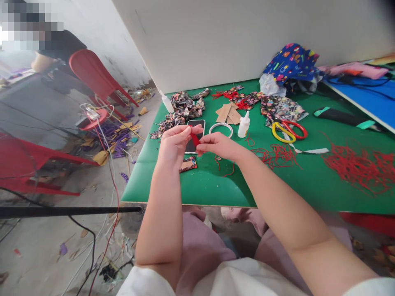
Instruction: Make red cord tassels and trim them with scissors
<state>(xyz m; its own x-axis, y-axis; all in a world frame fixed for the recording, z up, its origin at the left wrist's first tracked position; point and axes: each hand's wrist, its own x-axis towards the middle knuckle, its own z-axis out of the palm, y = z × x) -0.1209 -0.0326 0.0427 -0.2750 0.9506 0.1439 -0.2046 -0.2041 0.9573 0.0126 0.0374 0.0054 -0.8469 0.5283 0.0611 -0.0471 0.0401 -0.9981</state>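
A small piece of red fabric [194, 139] is stretched between my two hands above the green table. My left hand [175, 139] pinches its upper end, and my right hand [217, 144] pinches its lower end. Partly hidden behind the hands lies a phone [201, 124] with a dark screen. Just below them rests a small cardboard piece edged with floral cloth [188, 164]. Close to my right hand are a white ring [221, 124], a white glue bottle [244, 125] and loose red cord [274, 156].
Floral fabric pieces [182, 107] and another glue bottle [166, 102] stand at the back left. Cardboard pieces [228, 113], scissors [288, 130] and a heap of red cord [364, 166] occupy the table's right side. A red chair [95, 74] and a person [58, 49] are at the left.
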